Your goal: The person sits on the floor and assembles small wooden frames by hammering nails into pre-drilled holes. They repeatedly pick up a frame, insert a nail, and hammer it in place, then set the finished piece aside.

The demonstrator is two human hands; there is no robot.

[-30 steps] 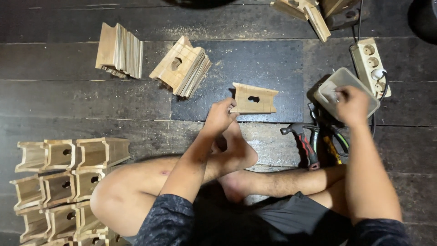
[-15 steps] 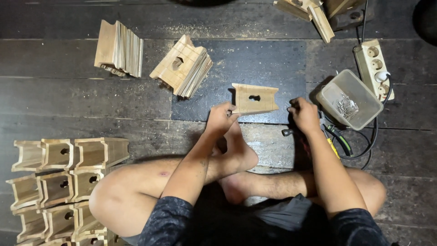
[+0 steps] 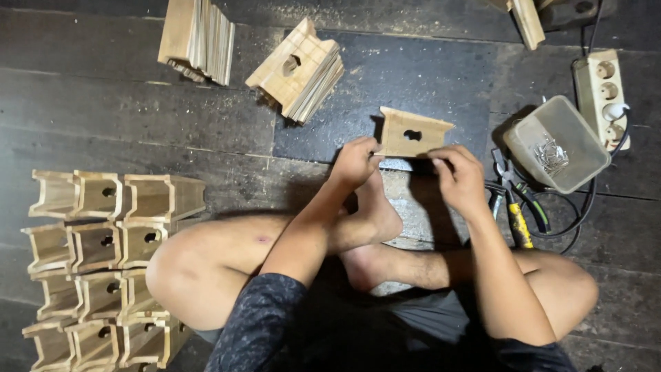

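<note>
A small wooden piece with a keyhole-shaped hole stands on a dark mat on the plank floor in front of me. My left hand pinches its lower left corner. My right hand has its fingers bunched at the lower right corner of the piece; whether it holds a small nail there I cannot tell. I sit cross-legged, bare feet just below the piece.
A clear plastic tub of nails and a power strip lie at right, pliers and tools beside my right hand. Two stacks of cut wooden boards lie at the back. Several assembled wooden boxes are piled at left.
My right hand left the nail tub, passed over the tools and now rests at the right corner of the wooden piece. The left hand stayed on the piece.
</note>
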